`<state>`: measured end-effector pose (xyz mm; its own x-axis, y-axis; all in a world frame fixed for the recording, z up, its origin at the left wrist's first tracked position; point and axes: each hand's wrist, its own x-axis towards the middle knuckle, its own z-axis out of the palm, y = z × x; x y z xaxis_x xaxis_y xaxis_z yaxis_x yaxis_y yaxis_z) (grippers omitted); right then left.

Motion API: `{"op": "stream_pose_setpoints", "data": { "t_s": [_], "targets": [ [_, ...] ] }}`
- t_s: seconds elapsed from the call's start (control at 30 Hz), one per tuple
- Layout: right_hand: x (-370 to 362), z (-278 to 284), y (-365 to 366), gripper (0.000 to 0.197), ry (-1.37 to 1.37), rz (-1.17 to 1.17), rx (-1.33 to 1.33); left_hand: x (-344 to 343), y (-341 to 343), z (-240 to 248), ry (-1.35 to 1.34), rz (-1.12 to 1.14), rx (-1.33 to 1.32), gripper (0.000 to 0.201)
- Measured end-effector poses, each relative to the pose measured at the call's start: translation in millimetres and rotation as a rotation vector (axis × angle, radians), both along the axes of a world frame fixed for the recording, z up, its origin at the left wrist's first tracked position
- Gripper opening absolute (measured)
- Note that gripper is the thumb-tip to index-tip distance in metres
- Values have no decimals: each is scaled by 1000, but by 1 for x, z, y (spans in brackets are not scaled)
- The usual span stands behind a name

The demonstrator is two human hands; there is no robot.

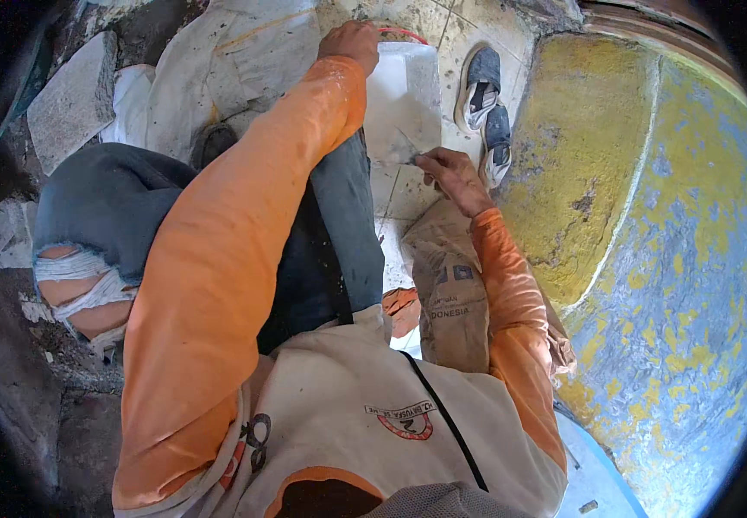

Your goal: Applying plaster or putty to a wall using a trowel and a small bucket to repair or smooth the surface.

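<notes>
A pale rectangular slab [402, 91], tile-like, lies in front of me near the top of the view. At its upper left corner my left hand [352, 45] is closed, its fingers curled at the slab's edge. My right hand [457, 179] is at the slab's lower right, thumb and fingers pinched together on a small thin grey piece [407, 152]. Its pointed end reaches over the slab's lower part; I cannot tell its kind. A red curved strip [403, 34] shows just behind the slab's far edge.
Dark shoes [482, 108] stand on the tiled floor right of the slab. A brown paper sack [451, 293] lies beneath my right forearm. The peeling yellow and blue wall [598, 181] rises at the right. Broken slabs [74, 102] and a dusty white sheet [235, 60] are at the left.
</notes>
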<state>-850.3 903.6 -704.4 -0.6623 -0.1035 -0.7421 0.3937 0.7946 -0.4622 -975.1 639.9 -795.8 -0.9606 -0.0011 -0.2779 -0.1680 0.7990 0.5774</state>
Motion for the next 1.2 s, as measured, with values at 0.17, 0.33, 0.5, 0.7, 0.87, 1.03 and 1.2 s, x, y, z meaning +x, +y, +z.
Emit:
{"op": "stream_pose_setpoints", "data": {
  "t_s": [0.17,0.33,0.5,0.7,0.87,1.03,1.2],
  "targets": [
    [-10,-21,-16,26,605,138,64,-4,-4,-8,-31,29,31,28],
    [-27,-59,-19,23,669,348,86,-4,-2,-10,-62,50,43,29],
    [-35,-79,-19,23,702,362,220,1,-4,-3,-91,85,42,29],
    [-40,-84,-22,27,491,450,352,0,-10,10,-147,80,12,32],
    [-43,-79,-31,25,459,514,326,0,-11,9,-198,48,1,33],
    [-45,-80,-30,23,547,476,382,2,-8,2,-104,120,51,32],
    [-47,-84,-31,22,458,495,424,1,-6,4,-120,113,26,34]
  ]
}}
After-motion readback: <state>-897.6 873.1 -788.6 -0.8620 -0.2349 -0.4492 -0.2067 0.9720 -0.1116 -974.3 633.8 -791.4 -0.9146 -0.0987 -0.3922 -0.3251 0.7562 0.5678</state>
